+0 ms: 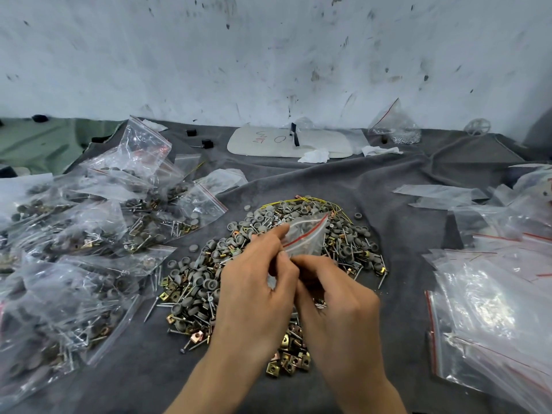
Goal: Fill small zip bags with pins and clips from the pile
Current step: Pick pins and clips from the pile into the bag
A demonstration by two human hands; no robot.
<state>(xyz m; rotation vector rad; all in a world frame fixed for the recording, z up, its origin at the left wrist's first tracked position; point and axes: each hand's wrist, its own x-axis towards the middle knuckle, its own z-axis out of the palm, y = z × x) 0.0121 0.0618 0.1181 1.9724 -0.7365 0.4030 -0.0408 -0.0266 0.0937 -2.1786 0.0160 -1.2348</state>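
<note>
I see zip bag [304, 234]: small, clear, red-striped, empty-looking, tilted above pile | pile [194, 282]: grey caps, nails, brass clips, centre-near

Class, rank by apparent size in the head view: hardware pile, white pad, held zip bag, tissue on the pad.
1. hardware pile
2. white pad
3. held zip bag
4. tissue on the pad
Pad and tissue lie farther back, so true sizes are unsure.

A rumpled grey cloth [388, 180] lies below a scuffed white wall [268, 55]. Near the wall rests a white board [245, 147] with red writing, a crumpled tissue [313, 156] against it.
</note>
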